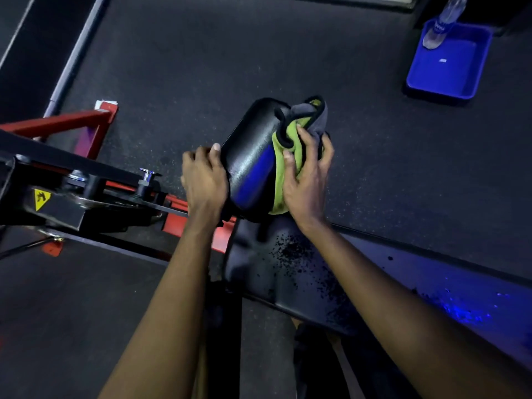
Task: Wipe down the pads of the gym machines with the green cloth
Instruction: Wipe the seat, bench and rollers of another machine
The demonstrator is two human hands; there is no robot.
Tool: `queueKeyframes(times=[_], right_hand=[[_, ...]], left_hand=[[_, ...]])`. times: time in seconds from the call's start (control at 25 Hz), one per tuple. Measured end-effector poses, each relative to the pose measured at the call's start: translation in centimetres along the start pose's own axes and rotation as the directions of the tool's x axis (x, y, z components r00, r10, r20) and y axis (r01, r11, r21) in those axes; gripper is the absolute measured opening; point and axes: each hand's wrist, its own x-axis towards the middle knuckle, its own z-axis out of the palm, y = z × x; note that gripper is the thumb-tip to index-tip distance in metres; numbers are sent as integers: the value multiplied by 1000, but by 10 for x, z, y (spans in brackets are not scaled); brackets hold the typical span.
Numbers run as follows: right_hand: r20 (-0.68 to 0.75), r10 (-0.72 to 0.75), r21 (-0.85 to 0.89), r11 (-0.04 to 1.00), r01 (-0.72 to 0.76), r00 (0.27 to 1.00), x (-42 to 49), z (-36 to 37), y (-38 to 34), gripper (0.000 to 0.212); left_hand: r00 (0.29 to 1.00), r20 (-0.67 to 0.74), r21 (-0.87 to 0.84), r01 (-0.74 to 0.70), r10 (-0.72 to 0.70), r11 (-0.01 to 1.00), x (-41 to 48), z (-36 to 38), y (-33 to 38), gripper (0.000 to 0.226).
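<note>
The right hand [306, 180] grips the green cloth [280, 174]: its fingers are curled round the bunched fabric and press it against the right side of the black pad [253, 156]. The cloth is green on one face and grey on the other, with a black hem, and it wraps over the far right end of the pad, toward 1 o'clock. The left hand [204, 180] holds the same pad at its left edge, at 9 o'clock from the cloth, with the thumb laid on the upper corner and the fingers closed behind the edge. The pad is rounded and shiny, and a blue light reflects on its near part. Directly below it, at 6 o'clock, lies a flat bench pad [288, 280], whose surface is worn and flaked in dark spots. At 9 o'clock from the pad, the machine frame [66, 122] stretches out, red and black, with a small metal pin [147, 175] standing up and a yellow warning sticker [42, 198] on a black plate. Well apart, at 2 o'clock, a blue tray [452, 73] sits on the dark speckled floor [201, 53], and a clear bottle [443, 24] stands in its far corner.
</note>
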Motion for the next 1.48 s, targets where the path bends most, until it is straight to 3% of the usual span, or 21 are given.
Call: queueKeyframes(times=[0.12,0.2,0.36,0.52,0.56,0.68,0.72,0.8,0.92,0.96,1.08,1.16,1.24,1.36,1.48], right_hand=[[56,40,54,998,-43,998,-35,-1,1,52],[94,67,60,996,-73,993,-64,2,-2,55],[97,172,107,977,-182,980,-78,3,-7,56],[39,128,140,981,-132,991,-33,1,2,54],[38,117,140,983,-122,992,-23,1,1,54],[32,138,137,981,-141,990,-11,2,0,53],[38,160,148,975,-164,986,-11,2,3,53],[58,248,171,952,-254,967,-11,2,11,52],[145,513,251,808,-533,846,-7,-12,22,49],[172,537,273,780,-564,826,-6,-23,24,47],[174,429,218,861,-459,887,-10,-75,23,39],[155,304,44,948,-314,940,-15,-114,21,40],[244,202,-195,968,-156,949,-25,-140,27,44],[476,180,-439,897,55,861,-47,-144,65,51],[641,212,-590,751,296,738,-63,-139,111,57]], left_hand=[[953,-204,110,-204,223,973,-27,6,6,36],[959,-149,173,-216,242,961,-39,10,8,43],[988,11,291,-149,152,945,-28,12,5,61],[974,207,156,64,-96,986,6,-7,2,60],[973,212,150,58,-89,987,11,-8,0,59],[982,-54,105,-172,178,980,2,1,-3,45],[974,-121,71,-183,190,981,-6,5,-2,42],[974,-189,-9,-133,129,991,-13,8,0,42],[986,-169,-82,-30,16,996,-10,2,3,44],[989,-151,-107,-12,-4,994,-11,0,4,45],[988,-149,-247,0,-38,969,-35,-2,1,44],[969,-239,-352,-35,-54,935,-68,6,-2,42],[941,-329,-369,-57,-73,928,-111,22,-1,39],[941,-326,-357,-33,-91,934,-183,59,4,40],[981,-169,-330,34,-95,943,-236,108,-27,36]])
